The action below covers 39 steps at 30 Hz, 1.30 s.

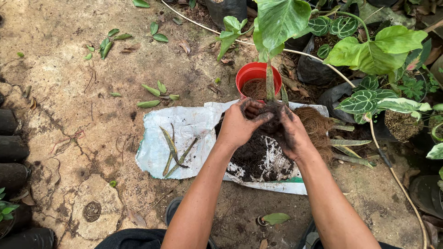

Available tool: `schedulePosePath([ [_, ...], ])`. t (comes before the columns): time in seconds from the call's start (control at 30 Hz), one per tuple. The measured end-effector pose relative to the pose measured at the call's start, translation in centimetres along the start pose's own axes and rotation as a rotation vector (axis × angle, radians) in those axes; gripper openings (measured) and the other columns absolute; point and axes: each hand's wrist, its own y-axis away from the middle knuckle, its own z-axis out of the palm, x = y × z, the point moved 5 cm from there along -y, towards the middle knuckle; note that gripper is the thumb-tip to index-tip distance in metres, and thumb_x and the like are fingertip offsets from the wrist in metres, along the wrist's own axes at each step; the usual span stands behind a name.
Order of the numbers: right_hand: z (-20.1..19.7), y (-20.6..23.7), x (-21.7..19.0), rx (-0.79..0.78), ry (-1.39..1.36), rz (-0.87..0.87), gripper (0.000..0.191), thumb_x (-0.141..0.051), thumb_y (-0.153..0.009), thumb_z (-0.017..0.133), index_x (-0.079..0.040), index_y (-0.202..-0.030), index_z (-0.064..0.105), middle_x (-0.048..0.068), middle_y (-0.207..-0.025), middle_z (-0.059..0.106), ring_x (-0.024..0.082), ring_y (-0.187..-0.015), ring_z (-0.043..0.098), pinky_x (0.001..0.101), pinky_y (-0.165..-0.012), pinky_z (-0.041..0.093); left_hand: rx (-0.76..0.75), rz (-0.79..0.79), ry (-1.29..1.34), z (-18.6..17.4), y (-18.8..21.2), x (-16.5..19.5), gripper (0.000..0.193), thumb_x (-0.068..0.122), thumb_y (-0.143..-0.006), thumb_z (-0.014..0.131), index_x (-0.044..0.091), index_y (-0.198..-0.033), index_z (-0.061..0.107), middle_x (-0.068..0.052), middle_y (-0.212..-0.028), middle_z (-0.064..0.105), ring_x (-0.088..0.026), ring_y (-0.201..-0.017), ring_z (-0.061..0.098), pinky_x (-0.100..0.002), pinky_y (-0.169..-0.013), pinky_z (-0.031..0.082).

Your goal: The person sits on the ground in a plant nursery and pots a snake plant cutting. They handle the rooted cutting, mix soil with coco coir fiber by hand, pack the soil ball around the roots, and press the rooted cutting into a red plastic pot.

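My left hand (240,123) and my right hand (293,133) are both smeared with dark soil and cupped around a dark root ball (273,116). From the ball a narrow mottled leaf (269,82) rises upright. The hands hover over a pile of dark soil (253,157) on a white plastic sack (184,129) spread on the ground. Just beyond the hands stands a red pot (251,74) with brown fibre inside. A heap of brown coconut fibre (318,124) lies at the right end of the sack.
Several long cut leaves (173,150) lie on the sack's left part, more (348,152) at its right. Potted plants with broad green and veined leaves (369,55) crowd the upper right. A thin hose (401,184) runs along the right. Black pots (11,147) line the left edge.
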Motion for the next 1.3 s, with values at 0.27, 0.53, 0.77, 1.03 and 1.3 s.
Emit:
schedulePosePath([
  [0.27, 0.6, 0.2, -0.2, 0.034, -0.033, -0.132, 0.041, -0.033, -0.1, 0.067, -0.001, -0.123, 0.062, 0.012, -0.113, 0.07, 0.023, -0.101, 0.069, 0.0451, -0.092, 0.06, -0.075, 0.008, 0.055, -0.2, -0.4, -0.9, 0.031, 0.016, -0.082, 0.085, -0.001, -0.106, 0.074, -0.008, -0.094, 0.078, -0.013, -0.083, 0.07, -0.03, -0.078, 0.057],
  [0.53, 1.0, 0.3, -0.4, 0.009, -0.133, -0.149, 0.037, -0.029, -0.101, 0.066, 0.0, -0.123, 0.063, 0.012, -0.115, 0.073, 0.024, -0.103, 0.071, 0.0415, -0.094, 0.061, -0.128, -0.014, 0.399, 0.1, -0.6, -2.4, 0.028, 0.016, -0.09, 0.077, -0.001, -0.112, 0.074, -0.006, -0.098, 0.076, -0.013, -0.084, 0.068, -0.032, -0.077, 0.057],
  [0.77, 1.2, 0.5, -1.1, 0.044, -0.097, -0.157, 0.042, -0.036, -0.093, 0.066, -0.007, -0.123, 0.061, 0.01, -0.117, 0.071, 0.023, -0.108, 0.072, 0.0458, -0.092, 0.059, -0.023, -0.033, 0.201, 0.5, -0.3, -1.0, 0.038, 0.032, -0.094, 0.078, 0.003, -0.116, 0.071, -0.007, -0.099, 0.076, -0.014, -0.086, 0.068, -0.031, -0.081, 0.057],
  [1.03, 1.5, 0.5, -0.6, 0.014, -0.023, -0.162, 0.042, -0.031, -0.094, 0.074, -0.005, -0.124, 0.062, 0.009, -0.114, 0.07, 0.02, -0.1, 0.07, 0.0411, -0.087, 0.062, 0.085, 0.205, -0.154, 0.1, 0.6, 1.3, 0.041, 0.025, -0.078, 0.085, -0.001, -0.107, 0.072, -0.015, -0.106, 0.076, -0.027, -0.101, 0.074, -0.039, -0.092, 0.057],
  [1.3, 1.5, 0.6, -0.5, 0.019, -0.144, -0.123, 0.03, -0.022, -0.096, 0.075, -0.002, -0.116, 0.066, 0.009, -0.103, 0.072, 0.02, -0.092, 0.071, 0.0374, -0.084, 0.061, 0.069, 0.318, -0.337, 0.4, 0.9, 2.0, 0.041, 0.031, -0.082, 0.085, -0.005, -0.095, 0.069, -0.021, -0.099, 0.07, -0.036, -0.097, 0.068, -0.045, -0.088, 0.054],
])
